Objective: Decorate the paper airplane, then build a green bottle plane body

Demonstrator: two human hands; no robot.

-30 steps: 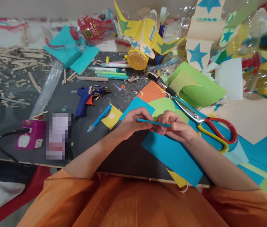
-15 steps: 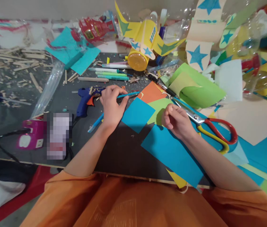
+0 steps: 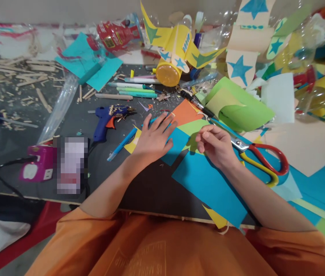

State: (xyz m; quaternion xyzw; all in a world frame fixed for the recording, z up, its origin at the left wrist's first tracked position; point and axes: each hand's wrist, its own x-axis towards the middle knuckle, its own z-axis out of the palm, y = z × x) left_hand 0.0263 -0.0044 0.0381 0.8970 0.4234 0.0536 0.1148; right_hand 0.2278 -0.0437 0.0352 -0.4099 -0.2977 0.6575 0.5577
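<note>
My left hand (image 3: 154, 138) has its fingers spread, palm down, over a small blue paper piece (image 3: 181, 138) and the scraps around it. A blue pen (image 3: 122, 144) lies to its left, beside a yellow paper scrap (image 3: 132, 142). Above a larger blue sheet (image 3: 208, 184), my right hand (image 3: 216, 146) has its thumb and fingers curled together; anything between them is too small or hidden to make out. Green paper (image 3: 192, 127) and orange paper (image 3: 184, 112) lie between and beyond the hands. Scissors with red and yellow handles (image 3: 268, 153) lie right of my right hand.
A blue glue gun (image 3: 101, 122) lies left, near a magenta box (image 3: 37, 163) and a blurred rectangle (image 3: 70, 165). Several markers (image 3: 136, 90), wood scraps (image 3: 32, 76) and a yellow paper-winged bottle (image 3: 169, 71) are farther back. Rolled green paper (image 3: 245, 111) is at right.
My left hand has moved right, away from the glue gun, and its fingers have spread flat over the papers. It no longer holds the thin blue strip. My right hand has barely moved.
</note>
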